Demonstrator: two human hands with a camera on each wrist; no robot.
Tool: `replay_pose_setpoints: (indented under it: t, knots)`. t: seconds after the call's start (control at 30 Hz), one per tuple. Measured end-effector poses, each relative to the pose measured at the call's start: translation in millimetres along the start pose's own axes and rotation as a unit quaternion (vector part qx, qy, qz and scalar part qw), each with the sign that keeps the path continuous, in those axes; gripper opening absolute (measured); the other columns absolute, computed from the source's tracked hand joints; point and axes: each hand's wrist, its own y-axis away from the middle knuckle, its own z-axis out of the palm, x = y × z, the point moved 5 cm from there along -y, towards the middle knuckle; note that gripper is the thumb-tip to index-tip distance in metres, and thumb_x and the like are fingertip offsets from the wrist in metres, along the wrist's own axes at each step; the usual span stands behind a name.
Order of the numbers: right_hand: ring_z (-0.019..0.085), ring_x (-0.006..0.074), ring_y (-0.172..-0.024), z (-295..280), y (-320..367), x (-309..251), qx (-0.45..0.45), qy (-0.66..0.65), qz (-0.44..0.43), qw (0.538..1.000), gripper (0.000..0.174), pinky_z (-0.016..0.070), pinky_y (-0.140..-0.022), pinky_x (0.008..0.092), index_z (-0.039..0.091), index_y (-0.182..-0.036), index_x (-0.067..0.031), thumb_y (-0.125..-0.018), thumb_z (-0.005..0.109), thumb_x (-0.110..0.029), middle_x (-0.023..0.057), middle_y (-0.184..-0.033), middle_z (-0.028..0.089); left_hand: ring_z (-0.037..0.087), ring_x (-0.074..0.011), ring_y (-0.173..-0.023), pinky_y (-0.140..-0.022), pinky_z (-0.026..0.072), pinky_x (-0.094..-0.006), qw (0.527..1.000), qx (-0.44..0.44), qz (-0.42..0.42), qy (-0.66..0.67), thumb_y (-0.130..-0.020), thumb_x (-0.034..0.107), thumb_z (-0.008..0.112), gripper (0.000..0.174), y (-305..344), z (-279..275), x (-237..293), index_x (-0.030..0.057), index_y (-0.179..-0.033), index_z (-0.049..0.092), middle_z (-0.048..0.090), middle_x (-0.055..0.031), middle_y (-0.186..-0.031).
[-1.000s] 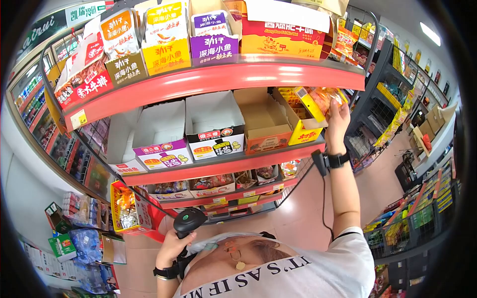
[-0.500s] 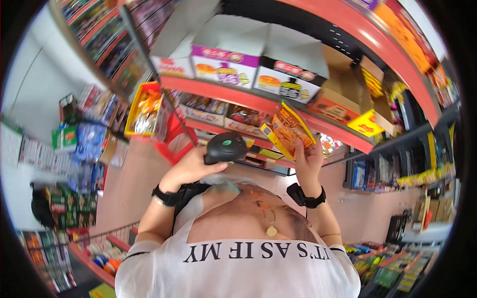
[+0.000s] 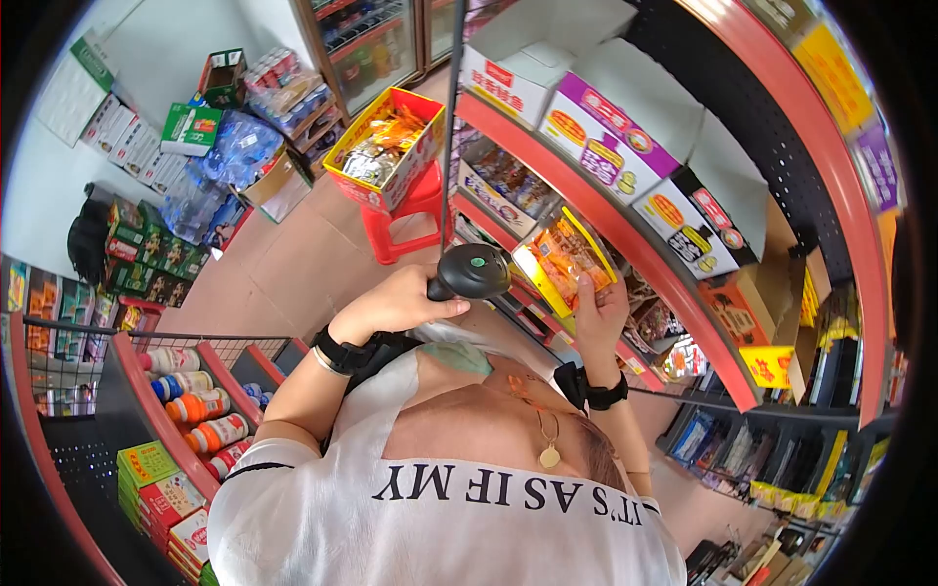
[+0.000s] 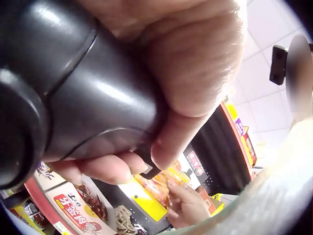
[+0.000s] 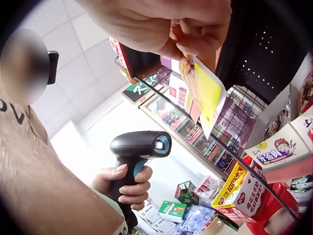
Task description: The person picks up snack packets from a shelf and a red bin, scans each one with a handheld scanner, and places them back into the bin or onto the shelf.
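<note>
In the head view my left hand (image 3: 396, 301) grips a black barcode scanner (image 3: 474, 272) in front of my chest. The right wrist view shows the fingers wrapped round the handle of the scanner (image 5: 139, 147), its lit window facing right. My right hand (image 3: 601, 317) pinches a yellow-edged snack packet (image 3: 565, 259) with orange contents by its near edge, thumb on the front. From the right wrist the packet (image 5: 208, 95) appears nearly edge-on below the fingers. Scanner and packet are a short way apart. The left wrist view has the scanner's dark body (image 4: 107, 93) filling its left side.
A red-edged shelf (image 3: 625, 220) with open display boxes (image 3: 611, 137) runs along the right. A yellow-and-red carton (image 3: 386, 146) of packets sits on a red stool (image 3: 408, 220) ahead. Bottles (image 3: 200, 405) stand on another shelf at left; bagged goods (image 3: 239, 151) lie beyond the floor.
The right hand has brought the packet from the shelf box down before the chest, close to the scanner. The left hand has raised the scanner. The head view has turned left.
</note>
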Motion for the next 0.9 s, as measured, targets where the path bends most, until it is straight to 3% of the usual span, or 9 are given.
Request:
replay_pose_setpoints:
  t: [0.13, 0.23, 0.3, 0.5, 0.63, 0.7, 0.77, 0.83, 0.9]
  knots:
    - [0.053, 0.004, -0.068, 32, -14, 0, 0.008, -0.032, -0.02, 0.999, 0.013, 0.0409, -0.059, 0.0183, 0.049, -0.1, 0.0021, -0.091, 0.052, -0.006, 0.0035, -0.079, 0.058, 0.053, -0.0094, -0.074, -0.069, 0.0456, -0.0263, 0.998, 0.026, 0.058, -0.014, -0.079, 0.028, 0.071, 0.04, 3, -27, -5, 0.002, -0.108, 0.059, 0.061, -0.0014, -0.084]
    - [0.053, 0.0039, -0.068, 54, -25, 7, -0.037, 0.004, 0.008, 0.999, 0.014, 0.0403, -0.059, 0.0183, 0.049, -0.102, 0.0026, -0.091, 0.052, -0.006, 0.0039, -0.081, 0.058, 0.053, -0.0103, -0.077, -0.072, 0.0454, -0.0272, 1.0, 0.026, 0.007, 0.011, -0.079, 0.027, 0.071, 0.042, 4, -52, -7, 0.0016, -0.109, 0.058, 0.062, -0.0023, -0.086]
    - [0.052, 0.0038, -0.068, 76, -33, 7, -0.057, 0.02, 0.005, 0.998, 0.017, 0.04, -0.058, 0.0182, 0.048, -0.106, 0.003, -0.091, 0.052, -0.005, 0.004, -0.083, 0.058, 0.056, -0.0148, -0.087, -0.082, 0.0436, -0.0295, 0.997, 0.035, 0.005, 0.062, -0.077, 0.025, 0.072, 0.042, 4, -72, -14, 0.0049, -0.111, 0.059, 0.064, -0.0075, -0.096]
    - [0.054, 0.0042, -0.072, 153, -74, 22, -0.065, 0.049, 0.014, 0.997, 0.018, 0.0423, -0.062, 0.018, 0.051, -0.106, 0.002, -0.09, 0.052, -0.006, 0.0042, -0.087, 0.059, 0.055, -0.0111, -0.078, -0.072, 0.0461, -0.0267, 0.999, 0.048, 0.016, -0.001, -0.077, 0.022, 0.073, 0.038, 1, -154, -46, 0.0012, -0.106, 0.059, 0.063, -0.0036, -0.086]
    - [0.056, 0.0061, -0.073, 216, -104, 25, -0.101, 0.004, 0.015, 0.995, 0.017, 0.0447, -0.065, 0.0199, 0.052, -0.103, 0.0026, -0.089, 0.053, -0.007, 0.0049, -0.089, 0.06, 0.056, -0.0118, -0.079, -0.074, 0.0464, -0.0269, 0.999, 0.024, 0.043, 0.021, -0.076, 0.019, 0.074, 0.038, 2, -213, -48, 0.0026, -0.107, 0.06, 0.064, -0.0047, -0.085]
    - [0.058, 0.0092, -0.084, 246, -115, 31, -0.152, -0.022, 0.09, 0.984, 0.02, 0.0471, -0.074, 0.0232, 0.053, -0.106, 0.0033, -0.09, 0.054, -0.008, 0.0067, -0.096, 0.061, 0.057, -0.0128, -0.078, -0.074, 0.0466, -0.0267, 0.997, 0.015, -0.067, -0.026, -0.076, 0.018, 0.074, 0.035, 4, -240, -54, 0.0035, -0.105, 0.061, 0.064, -0.0039, -0.081]
    - [0.058, 0.0094, -0.084, 271, -130, 47, -0.173, -0.028, 0.088, 0.981, 0.022, 0.0476, -0.074, 0.0232, 0.051, -0.109, 0.0043, -0.09, 0.053, -0.007, 0.0077, -0.099, 0.061, 0.058, -0.0132, -0.077, -0.074, 0.0467, -0.0277, 0.998, 0.023, -0.041, -0.03, -0.076, 0.017, 0.073, 0.032, 3, -261, -68, 0.0033, -0.103, 0.062, 0.065, -0.0039, -0.079]
    - [0.057, 0.0065, -0.074, 293, -143, 59, -0.163, -0.023, 0.057, 0.985, 0.016, 0.0472, -0.063, 0.0224, 0.052, -0.101, 0.0043, -0.089, 0.053, -0.006, 0.0054, -0.089, 0.06, 0.058, -0.0129, -0.076, -0.076, 0.0464, -0.0286, 0.997, 0.049, 0.034, -0.056, -0.076, 0.016, 0.073, 0.03, -4, -278, -91, 0.0031, -0.101, 0.063, 0.067, -0.0049, -0.081]
    - [0.057, 0.006, -0.072, 315, -151, 59, -0.158, -0.046, 0.055, 0.985, 0.016, 0.0469, -0.062, 0.0221, 0.052, -0.1, 0.0048, -0.089, 0.053, -0.006, 0.0054, -0.087, 0.06, 0.06, -0.0183, -0.077, -0.076, 0.0463, -0.0305, 0.997, 0.032, 0.004, -0.068, -0.074, 0.02, 0.073, 0.034, -10, -293, -114, 0.0048, -0.103, 0.063, 0.066, -0.0087, -0.083]
